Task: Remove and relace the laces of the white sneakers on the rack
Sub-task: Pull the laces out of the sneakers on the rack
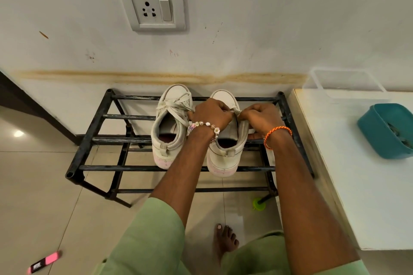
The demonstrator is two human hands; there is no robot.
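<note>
Both hands at frame ctr, left hand & right hand fingers curled pinching lace over right sneaker on rack; I'd advise pulling evenly, shoe steadied.

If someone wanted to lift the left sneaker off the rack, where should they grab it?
Probably by the heel collar of the left sneaker, coming from above on the near side. Its opening faces up and the heel points toward the person, unobstructed, while the laces cover the front.

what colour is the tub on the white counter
Teal tub, clearest in the head view.
</note>
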